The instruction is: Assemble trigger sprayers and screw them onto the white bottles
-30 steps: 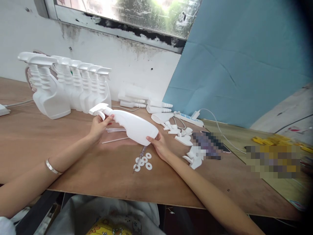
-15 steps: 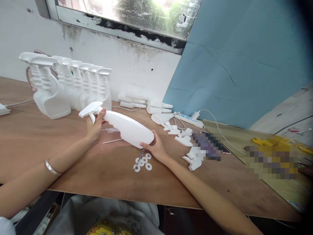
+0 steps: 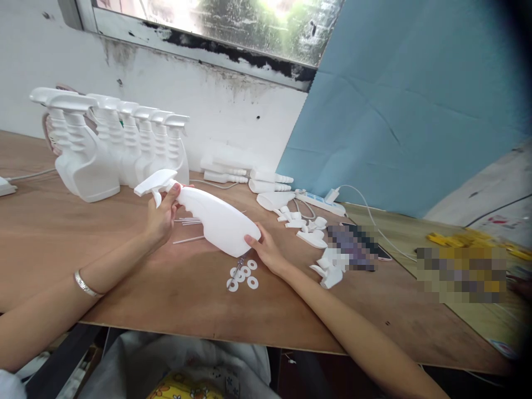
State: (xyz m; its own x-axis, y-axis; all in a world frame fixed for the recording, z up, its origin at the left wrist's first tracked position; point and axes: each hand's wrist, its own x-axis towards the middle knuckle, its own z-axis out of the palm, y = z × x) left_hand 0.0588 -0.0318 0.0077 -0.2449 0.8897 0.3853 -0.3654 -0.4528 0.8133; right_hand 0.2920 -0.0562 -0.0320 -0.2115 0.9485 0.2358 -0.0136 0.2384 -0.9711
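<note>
A white spray bottle (image 3: pixel 222 221) lies tilted in the air above the table, held between both hands, its trigger sprayer head (image 3: pixel 157 182) pointing left. My left hand (image 3: pixel 163 213) is closed around the neck, just below the trigger. At the bottle's base, my right hand (image 3: pixel 268 246) grips with the thumb on the near side and fingers behind. Under the base, a screwdriver (image 3: pixel 238 270) rests across several white ring washers (image 3: pixel 251 282). Thin white tubes (image 3: pixel 189 240) lie on the table behind the bottle, partly hidden by it.
Several white spray bottles with heads (image 3: pixel 97 166) stand at the back left. Bottles without heads (image 3: pixel 272 187) lie near the wall, beside a power strip (image 3: pixel 322 204). Loose sprayer heads (image 3: pixel 331 271) lie on the right, near a phone (image 3: pixel 384 253). The table's front edge (image 3: pixel 214 337) is close.
The spray bottle has rolled slightly in my hands, and its base has shifted a little down and left. Both hands keep their hold on it.
</note>
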